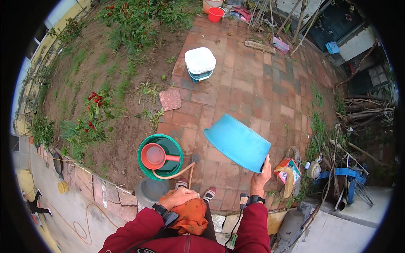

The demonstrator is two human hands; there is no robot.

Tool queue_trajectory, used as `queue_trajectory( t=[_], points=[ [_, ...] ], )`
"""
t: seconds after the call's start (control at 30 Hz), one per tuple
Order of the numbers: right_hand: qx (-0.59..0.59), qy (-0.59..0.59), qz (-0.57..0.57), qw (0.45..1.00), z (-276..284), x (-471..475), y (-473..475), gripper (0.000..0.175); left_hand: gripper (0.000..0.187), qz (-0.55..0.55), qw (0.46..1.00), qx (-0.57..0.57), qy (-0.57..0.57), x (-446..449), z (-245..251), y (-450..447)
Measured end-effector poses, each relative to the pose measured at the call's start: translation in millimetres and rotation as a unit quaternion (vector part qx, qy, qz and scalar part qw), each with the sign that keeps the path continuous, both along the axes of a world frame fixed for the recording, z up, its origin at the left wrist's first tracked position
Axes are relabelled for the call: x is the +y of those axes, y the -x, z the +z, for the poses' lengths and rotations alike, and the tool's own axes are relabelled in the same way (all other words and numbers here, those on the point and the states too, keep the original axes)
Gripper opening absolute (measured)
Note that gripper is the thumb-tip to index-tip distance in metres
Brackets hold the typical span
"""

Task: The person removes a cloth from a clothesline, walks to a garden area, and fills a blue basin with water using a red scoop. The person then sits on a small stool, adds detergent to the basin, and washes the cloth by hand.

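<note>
My right hand (261,177) grips the rim of a light-blue plastic basin (239,142) at its right end. The basin is tilted, its outer wall towards me and its inside hidden. My left hand (179,198) rests on a crumpled orange cloth or bag (190,216) over my lap; its fingertips are hidden. In front of it stands a green bucket (141,148) of water with a red plastic dipper (153,156) in it. A tan hose (175,175) bends over the bucket's near edge towards my left hand.
A grey basin (152,191) sits beside the green bucket. A white-lidded pail (200,60) stands on the brick paving (215,95). At right are a colourful box (292,170), a curved piece of wood (287,183) and piled branches (360,110). Pepper plants (95,117) grow at left.
</note>
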State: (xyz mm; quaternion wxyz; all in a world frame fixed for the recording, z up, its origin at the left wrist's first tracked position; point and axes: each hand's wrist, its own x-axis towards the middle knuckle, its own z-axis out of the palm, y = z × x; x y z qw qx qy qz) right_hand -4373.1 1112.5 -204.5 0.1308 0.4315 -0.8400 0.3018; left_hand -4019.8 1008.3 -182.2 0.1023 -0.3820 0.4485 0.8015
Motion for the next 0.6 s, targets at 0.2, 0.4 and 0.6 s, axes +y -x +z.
queue_trajectory(
  t=[0.2, 0.4, 0.6],
  points=[
    [-0.024, 0.031, -0.007, 0.999, 10, 21, 0, 0.062, 0.024, -0.029, 0.995, 0.086, -0.038, 13, 10, 44],
    [-0.048, 0.052, -0.026, 0.997, 12, 33, -6, 0.062, 0.038, 0.015, 0.981, 0.182, -0.058, 21, 31, 84],
    [-0.080, 0.046, -0.034, 0.995, 14, 45, -17, 0.061, 0.044, 0.148, 0.963, 0.222, -0.042, 9, 43, 123]
  ],
)
